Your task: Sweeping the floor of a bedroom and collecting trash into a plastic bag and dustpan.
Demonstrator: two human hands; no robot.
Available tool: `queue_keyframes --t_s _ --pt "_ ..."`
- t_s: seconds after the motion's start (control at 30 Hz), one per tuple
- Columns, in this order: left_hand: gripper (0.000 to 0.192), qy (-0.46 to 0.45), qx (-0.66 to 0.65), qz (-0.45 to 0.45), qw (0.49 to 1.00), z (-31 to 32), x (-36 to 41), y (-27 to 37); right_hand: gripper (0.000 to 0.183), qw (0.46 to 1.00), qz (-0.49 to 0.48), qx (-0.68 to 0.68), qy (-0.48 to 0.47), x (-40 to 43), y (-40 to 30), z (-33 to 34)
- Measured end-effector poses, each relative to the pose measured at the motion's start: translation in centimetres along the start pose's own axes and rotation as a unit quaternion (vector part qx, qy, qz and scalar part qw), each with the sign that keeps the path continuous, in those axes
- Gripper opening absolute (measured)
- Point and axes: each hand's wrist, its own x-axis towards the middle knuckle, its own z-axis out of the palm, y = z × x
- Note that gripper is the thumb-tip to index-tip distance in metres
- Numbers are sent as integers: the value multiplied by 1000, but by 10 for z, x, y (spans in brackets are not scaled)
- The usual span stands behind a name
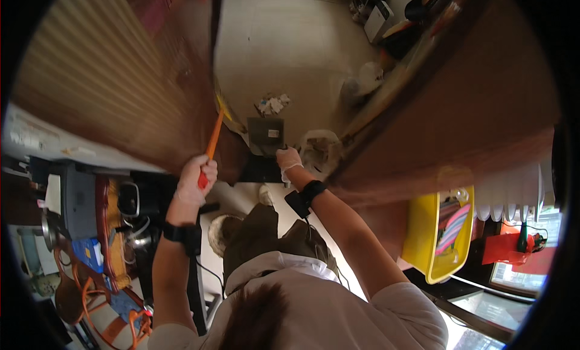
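My left hand (195, 180), in a thin clear glove, is closed around the orange and red handle of a broom (214, 139). The broom's yellow lower part reaches the floor by a dark reddish furniture panel. My gloved right hand (289, 159) is closed at the near edge of a dark grey dustpan (266, 134), on its handle, which is mostly hidden. A small heap of paper scraps and litter (273, 105) lies on the floor just beyond the dustpan. Right of my right hand stands a clear plastic bag (320, 153) with rubbish inside.
Dark reddish furniture (389, 146) rises on both sides of the pale tiled floor (281, 46). A yellow plastic bin (419, 236) holds things at the right. Further plastic bags (362, 80) lie on the floor at the right. A white boxy appliance (379, 22) stands farther off.
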Motion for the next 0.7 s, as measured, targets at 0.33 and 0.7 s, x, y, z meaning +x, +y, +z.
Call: queue_keyframes --t_s 0.33,0.7 --pt "43 -69 -163 -59 982 30 1 91 26 839 -190 -506 -59 153 -109 -108" --pt "61 -39 -321 38 945 27 1 119 31 983 -66 169 -41 246 -29 -264"
